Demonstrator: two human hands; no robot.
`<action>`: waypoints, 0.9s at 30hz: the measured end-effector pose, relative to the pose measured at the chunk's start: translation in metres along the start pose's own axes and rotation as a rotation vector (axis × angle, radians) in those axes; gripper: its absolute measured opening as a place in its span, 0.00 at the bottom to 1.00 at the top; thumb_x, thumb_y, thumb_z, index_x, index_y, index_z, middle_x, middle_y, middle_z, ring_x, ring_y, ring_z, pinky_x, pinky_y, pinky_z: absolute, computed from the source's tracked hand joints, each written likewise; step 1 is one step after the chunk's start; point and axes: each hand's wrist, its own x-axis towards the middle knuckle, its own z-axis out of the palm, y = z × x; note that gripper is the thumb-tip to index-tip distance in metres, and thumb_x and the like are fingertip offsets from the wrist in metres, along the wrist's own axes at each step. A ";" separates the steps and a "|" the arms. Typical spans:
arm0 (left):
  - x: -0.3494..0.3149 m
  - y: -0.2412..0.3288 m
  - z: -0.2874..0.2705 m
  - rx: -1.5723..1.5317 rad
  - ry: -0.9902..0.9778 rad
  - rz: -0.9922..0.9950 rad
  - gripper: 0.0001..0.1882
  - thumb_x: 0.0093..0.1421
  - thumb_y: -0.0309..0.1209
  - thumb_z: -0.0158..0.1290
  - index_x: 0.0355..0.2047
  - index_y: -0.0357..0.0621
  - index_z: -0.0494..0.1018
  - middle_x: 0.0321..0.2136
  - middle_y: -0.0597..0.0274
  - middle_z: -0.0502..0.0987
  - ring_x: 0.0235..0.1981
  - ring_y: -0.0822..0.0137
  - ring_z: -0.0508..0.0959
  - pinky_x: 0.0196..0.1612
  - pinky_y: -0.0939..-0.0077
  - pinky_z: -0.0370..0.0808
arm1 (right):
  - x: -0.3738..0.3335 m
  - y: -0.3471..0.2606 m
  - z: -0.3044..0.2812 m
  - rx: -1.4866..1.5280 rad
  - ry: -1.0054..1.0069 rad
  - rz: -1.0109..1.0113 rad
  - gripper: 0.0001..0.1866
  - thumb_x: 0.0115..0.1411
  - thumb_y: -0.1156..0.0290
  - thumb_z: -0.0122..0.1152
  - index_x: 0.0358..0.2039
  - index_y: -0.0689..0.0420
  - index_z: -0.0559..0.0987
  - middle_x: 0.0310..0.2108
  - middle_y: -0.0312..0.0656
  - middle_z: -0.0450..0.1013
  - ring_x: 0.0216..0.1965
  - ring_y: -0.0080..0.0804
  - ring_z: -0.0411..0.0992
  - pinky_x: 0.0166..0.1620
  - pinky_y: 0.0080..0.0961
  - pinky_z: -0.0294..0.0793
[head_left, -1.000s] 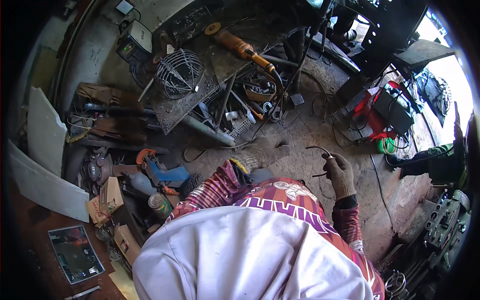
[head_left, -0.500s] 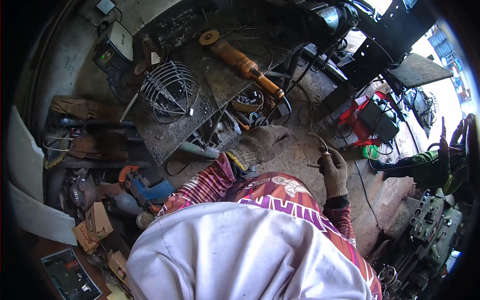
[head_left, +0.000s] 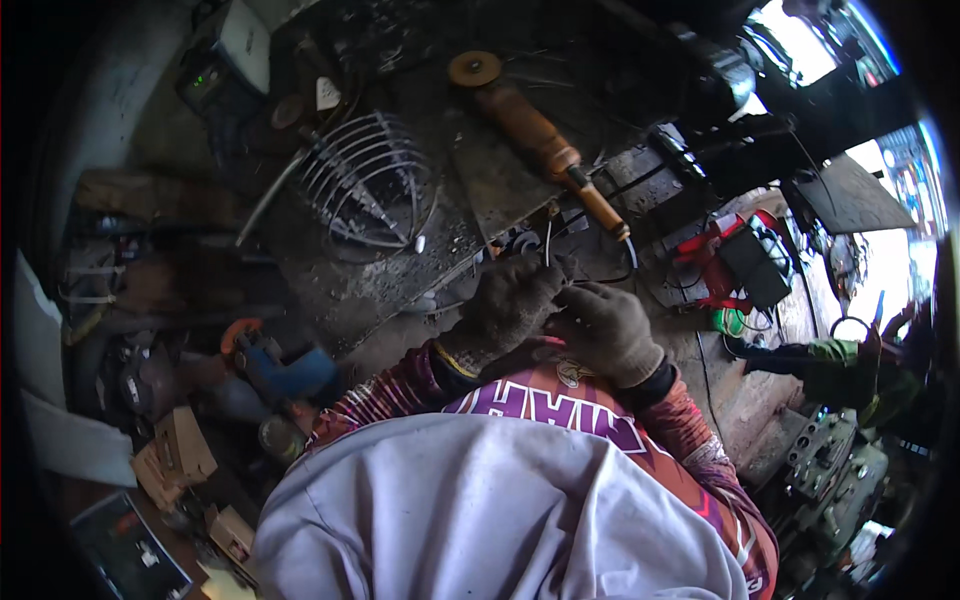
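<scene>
My left hand (head_left: 508,308), in a dark knitted work glove, has come together with my gloved right hand (head_left: 612,335) in front of my chest. The fingers of both are curled and touch at the tips. From between them a thin pale rod (head_left: 547,240) sticks up towards the bench; its lower end is hidden by the gloves. Just beyond stands the steel bench (head_left: 375,285), bearing a dome-shaped wire cage (head_left: 365,185) and an orange angle grinder (head_left: 540,140) with a round disc.
A grinder cord (head_left: 633,255) hangs past the bench edge. To the right are a red and black case (head_left: 735,260), a green roll (head_left: 728,321) and a grey machine (head_left: 835,465). A blue tool (head_left: 290,370) and an open cardboard box (head_left: 175,455) lie at left.
My right hand has moved left with the thin rod and now meets my left hand, which has closed up. The view has shifted, bringing the bench nearer the middle.
</scene>
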 end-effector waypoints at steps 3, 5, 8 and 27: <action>-0.008 0.010 -0.013 0.128 0.158 0.332 0.14 0.71 0.39 0.50 0.41 0.42 0.79 0.33 0.63 0.81 0.35 0.72 0.80 0.39 0.71 0.76 | 0.023 0.019 -0.004 -0.008 0.206 0.036 0.10 0.52 0.73 0.68 0.37 0.53 0.84 0.28 0.45 0.78 0.27 0.43 0.79 0.30 0.34 0.77; -0.019 0.011 -0.035 0.295 0.170 0.342 0.13 0.71 0.37 0.50 0.43 0.41 0.79 0.34 0.63 0.81 0.36 0.71 0.80 0.42 0.72 0.76 | 0.053 0.047 -0.015 0.044 0.351 0.334 0.09 0.58 0.66 0.64 0.37 0.54 0.84 0.27 0.46 0.78 0.30 0.44 0.79 0.32 0.34 0.77; -0.027 0.009 -0.060 0.165 0.162 0.190 0.12 0.69 0.34 0.51 0.41 0.40 0.79 0.33 0.63 0.81 0.36 0.71 0.79 0.42 0.73 0.76 | 0.115 0.115 -0.039 -0.321 0.074 0.503 0.25 0.62 0.47 0.56 0.41 0.57 0.84 0.33 0.49 0.80 0.39 0.48 0.80 0.42 0.40 0.76; -0.033 -0.004 -0.055 -0.166 0.371 0.106 0.10 0.68 0.32 0.53 0.38 0.35 0.76 0.29 0.63 0.78 0.32 0.74 0.76 0.39 0.77 0.73 | 0.167 0.225 -0.013 -0.622 -0.269 0.776 0.30 0.66 0.43 0.47 0.49 0.56 0.81 0.46 0.59 0.78 0.53 0.56 0.74 0.54 0.47 0.72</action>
